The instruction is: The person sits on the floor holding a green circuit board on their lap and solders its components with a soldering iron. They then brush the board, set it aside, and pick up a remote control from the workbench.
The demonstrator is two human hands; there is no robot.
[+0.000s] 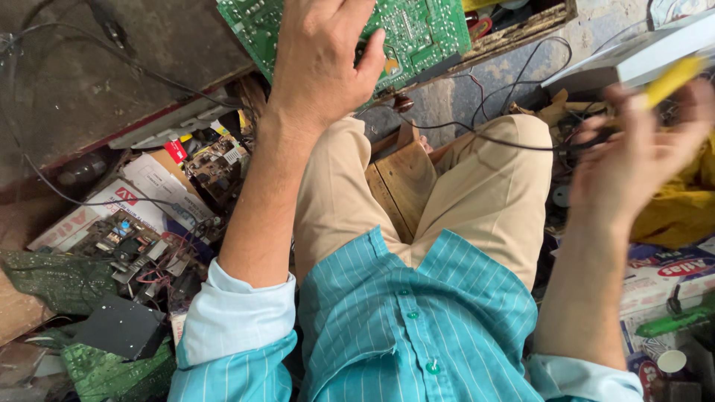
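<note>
Looking down from my head, I am pressing my left hand [322,63] flat on the green board [417,33], fingers spread across it, probably to steady it where it is leaning on the wooden tray [521,30] ahead of my knees. My right hand [640,149] is blurring out to the side, fingers curled round a yellow-handled tool [670,80]; I cannot tell how tightly. A black cable [491,138] is trailing over my right thigh toward that hand. I am sitting on a wooden stool [402,186], with old boards [134,249] and cartons [663,279] lying close on both sides, seemingly within reach.
</note>
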